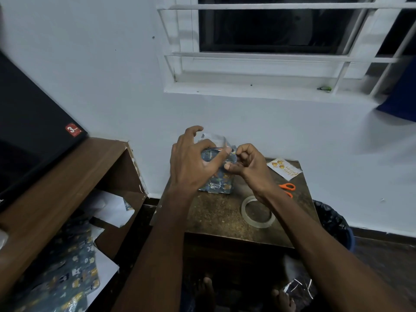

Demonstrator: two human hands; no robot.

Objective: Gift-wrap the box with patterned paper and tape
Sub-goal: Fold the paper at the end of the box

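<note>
Hands at the box, tape strip stretched between them.
Right hand (245,163) pinches one end of a clear tape strip (213,138); left hand (193,161), fingers spread and relaxed, touches the paper-covered box (217,183) standing on the small table (216,217), just beyond the tape roll (257,211). Risk: slack tape may fold onto itself or land crooked, leaving the paper flap loose.
</note>
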